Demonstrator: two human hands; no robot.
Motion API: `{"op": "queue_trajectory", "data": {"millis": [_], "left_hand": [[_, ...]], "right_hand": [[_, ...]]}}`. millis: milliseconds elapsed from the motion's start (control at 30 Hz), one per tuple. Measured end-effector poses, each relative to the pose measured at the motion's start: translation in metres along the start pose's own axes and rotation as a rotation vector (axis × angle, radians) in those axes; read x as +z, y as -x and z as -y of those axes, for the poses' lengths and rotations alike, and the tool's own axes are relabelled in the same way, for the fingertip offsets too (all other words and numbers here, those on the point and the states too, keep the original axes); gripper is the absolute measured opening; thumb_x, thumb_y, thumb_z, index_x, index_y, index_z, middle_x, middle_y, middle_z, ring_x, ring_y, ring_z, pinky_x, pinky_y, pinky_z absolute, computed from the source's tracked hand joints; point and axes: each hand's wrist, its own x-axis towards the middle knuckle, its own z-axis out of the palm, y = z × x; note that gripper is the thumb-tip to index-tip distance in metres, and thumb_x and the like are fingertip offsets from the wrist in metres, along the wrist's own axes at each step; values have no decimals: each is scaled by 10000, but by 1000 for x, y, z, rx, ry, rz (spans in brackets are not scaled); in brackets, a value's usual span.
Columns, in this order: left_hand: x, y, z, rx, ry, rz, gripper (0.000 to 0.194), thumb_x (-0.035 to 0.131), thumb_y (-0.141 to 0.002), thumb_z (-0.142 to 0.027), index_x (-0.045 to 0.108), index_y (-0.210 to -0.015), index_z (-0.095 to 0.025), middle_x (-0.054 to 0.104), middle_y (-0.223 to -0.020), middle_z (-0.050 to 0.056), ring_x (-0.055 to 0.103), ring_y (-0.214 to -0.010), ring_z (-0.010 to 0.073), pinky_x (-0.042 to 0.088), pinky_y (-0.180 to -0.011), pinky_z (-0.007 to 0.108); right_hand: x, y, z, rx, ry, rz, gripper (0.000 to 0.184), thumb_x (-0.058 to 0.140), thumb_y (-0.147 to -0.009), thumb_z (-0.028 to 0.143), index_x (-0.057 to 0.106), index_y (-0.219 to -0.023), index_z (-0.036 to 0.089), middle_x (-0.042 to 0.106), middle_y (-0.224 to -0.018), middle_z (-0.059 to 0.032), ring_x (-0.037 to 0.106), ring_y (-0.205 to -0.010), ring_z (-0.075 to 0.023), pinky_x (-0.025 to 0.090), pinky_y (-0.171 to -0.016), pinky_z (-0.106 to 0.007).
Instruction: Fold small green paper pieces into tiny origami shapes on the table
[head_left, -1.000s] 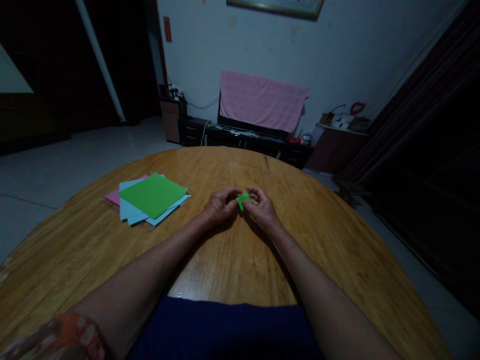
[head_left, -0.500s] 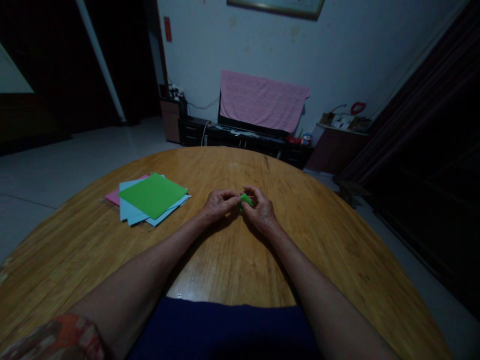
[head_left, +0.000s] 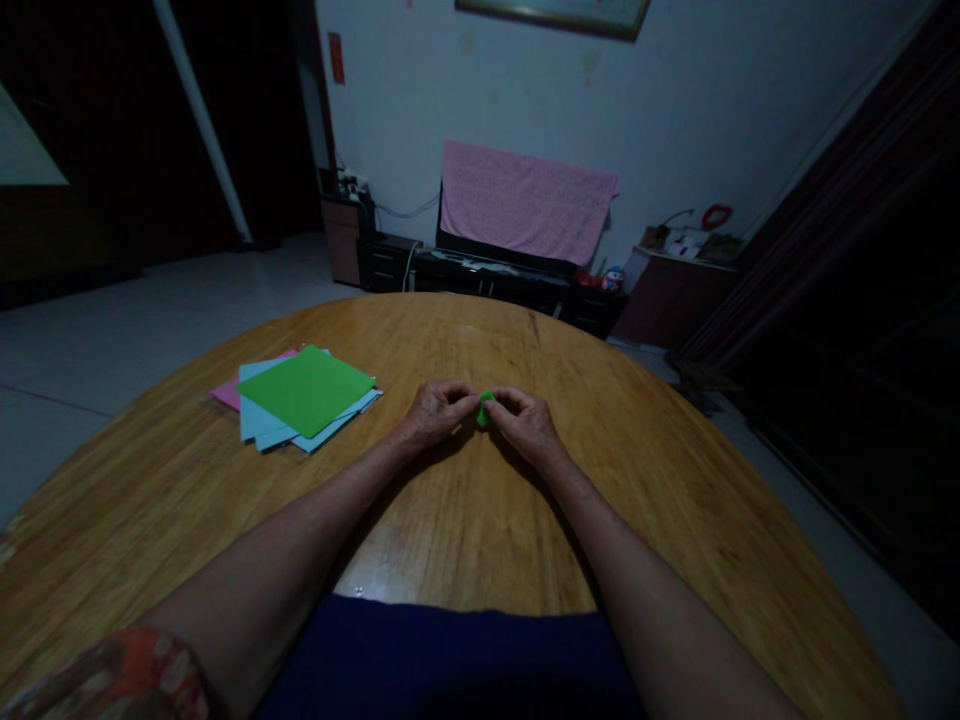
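Observation:
Between my two hands is a small piece of folded green paper [head_left: 485,410], just above the middle of the wooden table [head_left: 465,520]. My left hand [head_left: 437,411] pinches its left side between thumb and fingers. From the other side, my right hand [head_left: 528,424] grips it with thumb and forefinger pressed together. The fingertips hide part of the paper, so its exact folds cannot be made out. Left of my hands lies a fanned stack of square paper, with a green sheet [head_left: 307,390] on top, light blue sheets [head_left: 256,420] under it and a pink sheet [head_left: 225,394] at the far left.
Beyond the round table's far edge stands a low black cabinet [head_left: 525,282]. A pink towel [head_left: 529,200] drapes over a screen on it. At the back right is a side cabinet [head_left: 671,300] with small items on top. Dark curtains [head_left: 795,190] hang at the right.
My right hand's fingers have come down and closed in a pinch on the green paper. The paper has turned and shows a narrower shape. My left hand stays nearly in place.

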Motion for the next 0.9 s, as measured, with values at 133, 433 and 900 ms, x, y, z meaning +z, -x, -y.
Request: {"op": "queue_trajectory", "data": {"millis": [133, 433, 900], "left_hand": [[-1, 1, -3, 1, -34, 6, 244, 661, -771, -377, 675, -705, -143, 634, -623, 14, 550, -554, 100, 410, -516, 206], [1, 1, -6, 80, 67, 20, 188, 683, -750, -323, 703, -806, -144, 696, -730, 32, 638, -661, 132, 509, -649, 248], [-2, 0, -7, 209, -214, -21, 138, 620, -779, -282, 690, -768, -165, 655, -666, 10, 587, -619, 122, 443, -591, 224]], "right_hand": [[-1, 0, -4, 16, -8, -4, 196, 667, -741, 353, 704, -809, 173, 674, -678, -22, 599, -581, -143, 471, -557, -257], [-6, -2, -2, -188, 130, -28, 155, 661, -757, 319, 743, -847, 222, 718, -855, -43, 660, -798, -206, 524, -721, -321], [-7, -4, -13, -164, 199, -40, 163, 670, -752, 327, 716, -856, 211, 697, -797, -36, 627, -725, -186, 495, -648, -291]]}}
